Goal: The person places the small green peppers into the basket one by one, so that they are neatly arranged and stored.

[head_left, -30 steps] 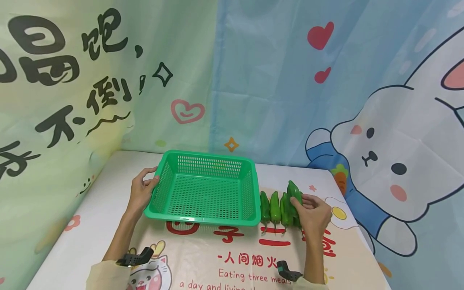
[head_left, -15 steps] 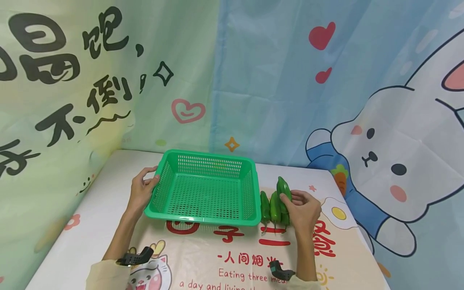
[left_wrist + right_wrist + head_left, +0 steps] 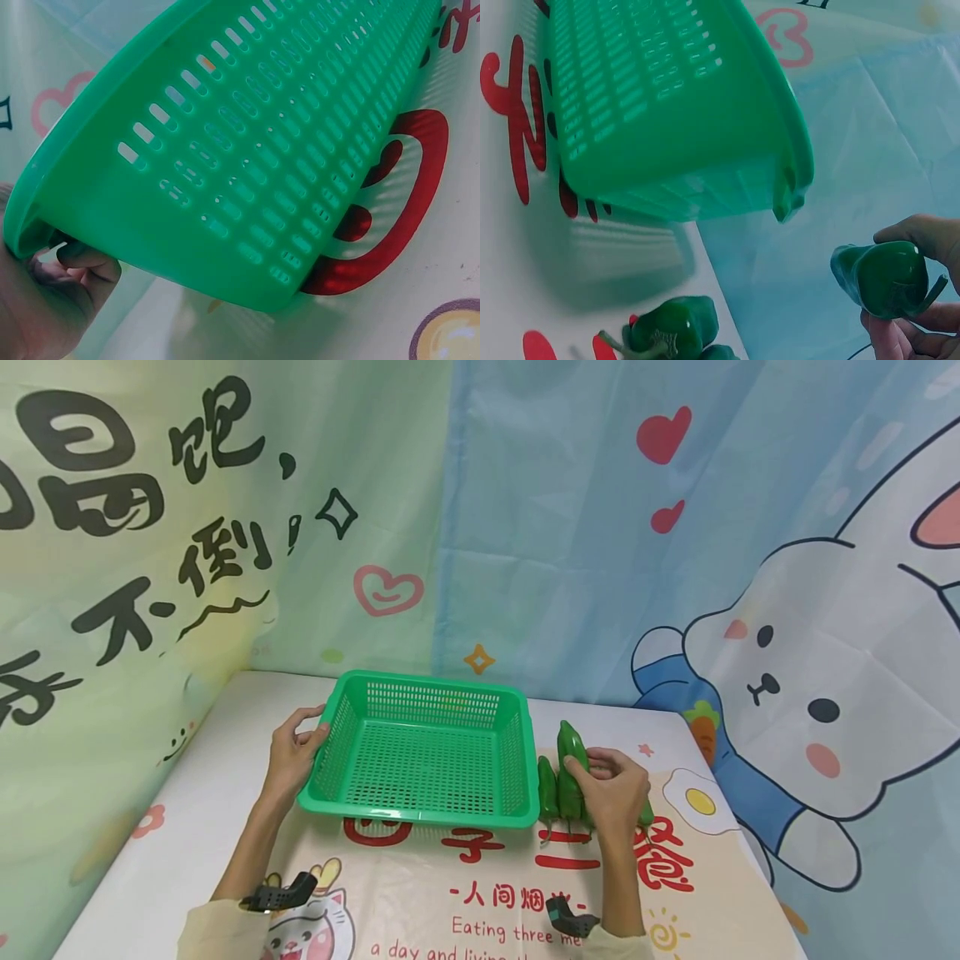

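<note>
My left hand (image 3: 292,756) holds the left rim of a green plastic basket (image 3: 420,816), thumb on top and fingers beneath the edge. The left wrist view shows those fingers (image 3: 90,266) curled under the basket's lip (image 3: 34,202). My right hand (image 3: 617,785) pinches a long green pepper (image 3: 572,768), tip pointing away, just right of the basket. From the right wrist, that pepper (image 3: 892,281) appears stem end first between thumb and fingers, raised above the table. Another green pepper (image 3: 547,793) lies beside the basket's right wall; more are partly hidden behind my right hand.
One pepper (image 3: 647,815) peeks out right of my right wrist. The printed tablecloth (image 3: 465,893) covers the table, and a patterned curtain (image 3: 540,568) hangs right behind its far edge. Inside the basket only its slotted floor (image 3: 423,764) shows.
My right hand has moved left toward the basket, carrying the pepper over the other peppers on the table. The left hand and basket have stayed put.
</note>
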The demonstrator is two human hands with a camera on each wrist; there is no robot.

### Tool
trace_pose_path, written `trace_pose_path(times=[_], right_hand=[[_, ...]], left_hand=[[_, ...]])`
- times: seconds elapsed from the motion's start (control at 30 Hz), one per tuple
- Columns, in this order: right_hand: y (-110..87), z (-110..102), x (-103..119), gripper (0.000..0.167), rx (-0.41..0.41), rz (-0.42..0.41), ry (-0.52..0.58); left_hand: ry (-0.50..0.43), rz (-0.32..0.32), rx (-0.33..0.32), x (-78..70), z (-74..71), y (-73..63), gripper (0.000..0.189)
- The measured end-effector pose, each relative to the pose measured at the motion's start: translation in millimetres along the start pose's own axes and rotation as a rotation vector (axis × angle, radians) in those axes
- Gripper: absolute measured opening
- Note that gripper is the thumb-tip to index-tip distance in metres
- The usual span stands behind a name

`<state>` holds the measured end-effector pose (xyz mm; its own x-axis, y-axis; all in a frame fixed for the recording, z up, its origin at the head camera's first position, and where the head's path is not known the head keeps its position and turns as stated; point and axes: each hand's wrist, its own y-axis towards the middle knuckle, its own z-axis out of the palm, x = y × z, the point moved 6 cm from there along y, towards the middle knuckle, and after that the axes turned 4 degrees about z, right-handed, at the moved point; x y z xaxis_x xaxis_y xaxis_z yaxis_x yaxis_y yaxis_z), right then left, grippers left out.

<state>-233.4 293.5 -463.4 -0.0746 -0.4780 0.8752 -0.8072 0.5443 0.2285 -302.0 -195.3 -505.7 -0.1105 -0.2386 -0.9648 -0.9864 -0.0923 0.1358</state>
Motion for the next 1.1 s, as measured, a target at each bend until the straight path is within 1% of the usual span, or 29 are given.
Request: trace_pose_path(times=[0.2,0.43,0.9,1.1], right_hand=[[-1.4,4,6,0.031,0.007,-0.001,0.023],[-4.5,8,10,0.031,0.031,0.018,0.016],[-8.8,18,23,0.030,0.034,-0.031,0.086],[-10.7,23,28,0.030,0.040,-0.027,0.090]], left_hand=[[0.000,-0.006,-0.001,1.0,0.0,0.2,0.045],[-0.007,-0.004,0.002,1.6,0.0,0.3,0.045],[-0.009,-0.002,0.003,2.0,-0.5,0.7,0.045],[-0.015,-0.001,0.005,2.0,-0.5,0.3,0.045]])
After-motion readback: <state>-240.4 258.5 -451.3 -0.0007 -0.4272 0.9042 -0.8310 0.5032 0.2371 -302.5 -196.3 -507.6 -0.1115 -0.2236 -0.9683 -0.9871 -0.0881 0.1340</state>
